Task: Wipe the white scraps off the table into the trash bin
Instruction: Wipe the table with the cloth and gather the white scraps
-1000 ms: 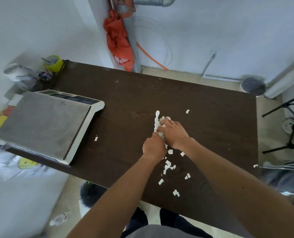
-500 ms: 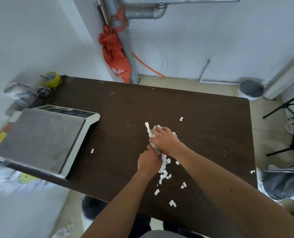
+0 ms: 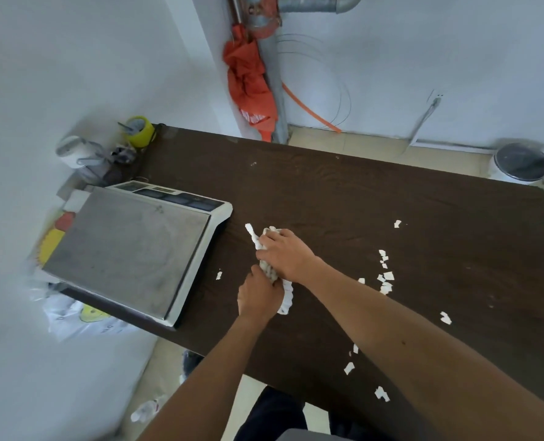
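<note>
On the dark brown table my two hands work a crumpled white cloth. My right hand lies curled over its far part, and my left hand grips its near end. One tip of the cloth sticks out beyond my right hand. White paper scraps lie scattered to the right of my hands, more scraps sit near the front edge, and a single scrap lies beside the scale. The trash bin stands on the floor past the table's far right corner.
A large platform scale fills the table's left part. Behind it, at the far left corner, stand a yellow tape roll and small clutter. An orange cloth hangs on a pipe at the wall. Plastic bags lie on the floor at left.
Both hands have slid the cloth left, toward the scale. The cluster of scraps that lay just below my hands now lies to their right.
</note>
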`<act>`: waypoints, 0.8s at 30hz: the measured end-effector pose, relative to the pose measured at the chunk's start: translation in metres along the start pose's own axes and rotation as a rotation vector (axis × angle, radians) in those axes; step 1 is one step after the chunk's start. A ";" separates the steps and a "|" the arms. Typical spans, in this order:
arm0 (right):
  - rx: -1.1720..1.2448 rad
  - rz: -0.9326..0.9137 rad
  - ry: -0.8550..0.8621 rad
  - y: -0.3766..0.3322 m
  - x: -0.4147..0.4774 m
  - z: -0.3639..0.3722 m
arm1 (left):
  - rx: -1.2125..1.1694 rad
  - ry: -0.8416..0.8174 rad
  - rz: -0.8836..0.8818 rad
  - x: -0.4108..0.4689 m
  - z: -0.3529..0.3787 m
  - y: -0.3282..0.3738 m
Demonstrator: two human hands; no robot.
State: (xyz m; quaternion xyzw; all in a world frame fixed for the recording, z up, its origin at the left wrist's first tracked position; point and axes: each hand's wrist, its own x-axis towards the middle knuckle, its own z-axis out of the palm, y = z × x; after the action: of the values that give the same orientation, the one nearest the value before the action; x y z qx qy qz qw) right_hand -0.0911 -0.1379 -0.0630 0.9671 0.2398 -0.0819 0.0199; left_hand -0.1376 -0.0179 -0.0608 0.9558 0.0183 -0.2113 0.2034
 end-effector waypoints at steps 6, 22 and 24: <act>0.036 0.057 0.014 0.017 0.030 -0.001 | 0.016 -0.048 0.018 0.038 -0.016 0.001; 0.235 0.458 0.020 0.087 -0.025 0.006 | 0.098 -0.129 0.275 0.069 0.008 0.081; 0.250 0.517 0.020 0.092 -0.044 0.010 | 0.118 -0.152 0.319 0.062 0.018 0.093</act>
State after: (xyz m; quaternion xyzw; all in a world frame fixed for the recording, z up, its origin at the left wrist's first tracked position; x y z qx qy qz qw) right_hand -0.0876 -0.2406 -0.0652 0.9919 -0.0262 -0.0933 -0.0815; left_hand -0.0768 -0.1130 -0.0656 0.9381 -0.1616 -0.2488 0.1787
